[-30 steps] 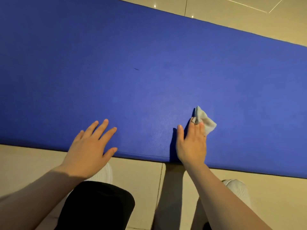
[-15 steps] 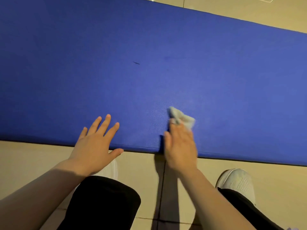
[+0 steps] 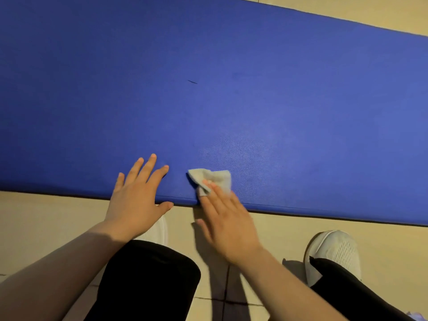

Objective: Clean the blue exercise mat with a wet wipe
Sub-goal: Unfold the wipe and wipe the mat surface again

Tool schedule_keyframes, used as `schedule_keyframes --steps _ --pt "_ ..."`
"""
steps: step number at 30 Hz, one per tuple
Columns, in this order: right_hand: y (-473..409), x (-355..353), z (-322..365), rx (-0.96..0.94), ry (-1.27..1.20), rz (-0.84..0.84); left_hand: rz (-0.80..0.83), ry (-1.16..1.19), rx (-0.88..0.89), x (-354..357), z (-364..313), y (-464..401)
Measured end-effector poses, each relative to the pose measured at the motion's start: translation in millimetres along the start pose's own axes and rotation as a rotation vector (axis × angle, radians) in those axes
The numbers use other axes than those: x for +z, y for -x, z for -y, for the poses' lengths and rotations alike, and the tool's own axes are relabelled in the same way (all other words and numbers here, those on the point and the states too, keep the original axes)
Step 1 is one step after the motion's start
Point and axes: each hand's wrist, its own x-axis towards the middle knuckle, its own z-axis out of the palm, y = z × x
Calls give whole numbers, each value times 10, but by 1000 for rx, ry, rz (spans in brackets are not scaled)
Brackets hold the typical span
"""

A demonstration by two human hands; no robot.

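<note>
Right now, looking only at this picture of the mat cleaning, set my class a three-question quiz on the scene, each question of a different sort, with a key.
1. True or false: the wet wipe lies on the tiled floor.
2. Which hand presses the wipe? A. left hand B. right hand C. both
3. Fill in: on the blue exercise mat, beyond the hands, shows a small dark ____.

Key
1. False: it lies on the mat, near its near edge.
2. B; the left hand rests flat on the mat with fingers spread.
3. mark.
</note>
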Motion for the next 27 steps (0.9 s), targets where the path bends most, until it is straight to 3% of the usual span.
schedule_keyframes --steps 5,10,13,19,22,27 --pt "274 -223 -788 204 167 57 -34 184 8 35 35 26" --pt "124 -286 -924 74 334 102 -157 400 -106 -60 101 44" --pt "101 -417 -993 -126 436 87 -252 246 -115 -72 296 105" --pt "141 -990 -987 -92 311 -35 -268 -5 6 -200 604 260" --pt "203 -1263 -931 -10 265 -102 -446 -51 82 -386 540 242" --pt "476 -1607 -1159 181 205 -236 -920 -75 302 -777 11 98"
